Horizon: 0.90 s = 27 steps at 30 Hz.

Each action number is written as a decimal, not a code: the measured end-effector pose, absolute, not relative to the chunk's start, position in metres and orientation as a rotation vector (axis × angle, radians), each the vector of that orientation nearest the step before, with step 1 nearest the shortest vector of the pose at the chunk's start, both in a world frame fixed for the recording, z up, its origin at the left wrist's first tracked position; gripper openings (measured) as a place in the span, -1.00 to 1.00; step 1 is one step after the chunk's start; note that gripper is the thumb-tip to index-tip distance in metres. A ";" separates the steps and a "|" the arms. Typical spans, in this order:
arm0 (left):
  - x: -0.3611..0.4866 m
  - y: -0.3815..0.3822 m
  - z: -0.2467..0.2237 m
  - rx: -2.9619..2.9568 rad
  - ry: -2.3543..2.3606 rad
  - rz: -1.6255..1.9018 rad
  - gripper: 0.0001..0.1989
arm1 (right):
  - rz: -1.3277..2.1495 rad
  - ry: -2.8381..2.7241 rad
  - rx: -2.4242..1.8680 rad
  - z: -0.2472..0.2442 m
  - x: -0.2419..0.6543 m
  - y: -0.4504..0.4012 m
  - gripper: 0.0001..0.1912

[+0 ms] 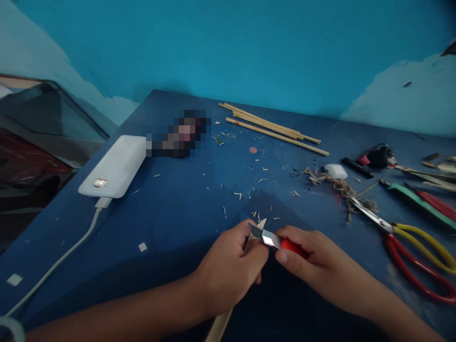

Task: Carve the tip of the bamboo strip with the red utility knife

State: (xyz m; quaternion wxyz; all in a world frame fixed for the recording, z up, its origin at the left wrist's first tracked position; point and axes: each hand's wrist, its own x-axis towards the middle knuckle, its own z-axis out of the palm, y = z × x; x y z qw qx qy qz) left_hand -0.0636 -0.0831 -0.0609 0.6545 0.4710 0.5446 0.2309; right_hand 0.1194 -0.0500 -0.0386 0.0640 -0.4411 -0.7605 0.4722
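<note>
Blue table, strewn with pale shavings (238, 195); bare surface (171, 199) seen between. At left, a white power bank (114, 166) is laid, paper scraps (143, 247) scattered nearer. Thin sticks (277, 136) are grouped by the far edge. At right, tangled string (344, 186), a small white case (336, 171) and red-and-yellow-handled scissors (386, 225) are spread.

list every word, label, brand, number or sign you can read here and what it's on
No text can be read anywhere.
White power bank: any marks are too faint to read.
Pixelated thing beside it: any text is hidden.
Knife in the right hand: no readable lettering.
Scissors: no readable lettering.
</note>
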 end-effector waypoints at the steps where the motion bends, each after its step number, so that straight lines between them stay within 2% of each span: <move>1: -0.064 -0.083 -0.060 1.068 1.235 0.526 -0.84 | 1.418 -2.296 -1.337 -0.039 0.120 -0.050 -0.69; 9: -0.065 -0.075 -0.036 1.153 1.266 0.550 -0.90 | 1.436 -2.288 -1.348 -0.039 0.122 -0.049 -0.71; 12: -0.064 -0.074 -0.032 1.112 1.284 0.541 -0.85 | 1.450 -2.298 -1.350 -0.039 0.122 -0.049 -0.71; 27: -0.064 -0.079 -0.054 1.267 1.335 0.605 -0.70 | 1.267 -2.298 -1.464 -0.047 0.114 -0.053 -0.72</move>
